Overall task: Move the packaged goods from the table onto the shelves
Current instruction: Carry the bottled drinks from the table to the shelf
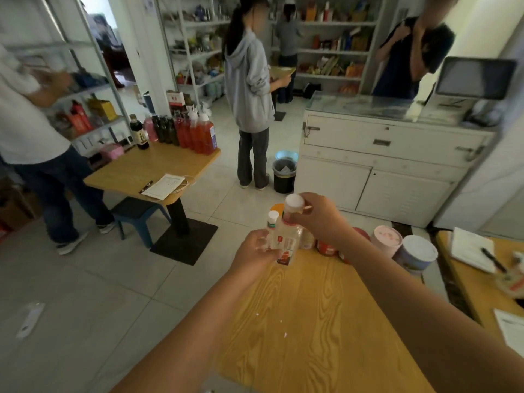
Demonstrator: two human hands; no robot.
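Observation:
Over the far end of the wooden table (pixel 312 321), my left hand (pixel 255 252) grips a small clear bottle with a white cap (pixel 273 219). My right hand (pixel 320 219) grips the neck of a taller clear bottle with a white cap and red label (pixel 289 242), right beside the small one. Behind my hands, red-labelled jars (pixel 326 248), a pink tub (pixel 387 239) and a blue-and-white canister (pixel 416 253) stand on the table's far edge. Stocked shelves (pixel 334 49) line the back wall.
A second wooden table (pixel 141 171) at the left holds several red and dark bottles and a paper. Three people stand around the room and a fourth at the back shelves. A white counter (pixel 382 154), a dark bin (pixel 284 174), a blue stool (pixel 136 217) and a left shelf rack (pixel 93 89) border the tiled floor.

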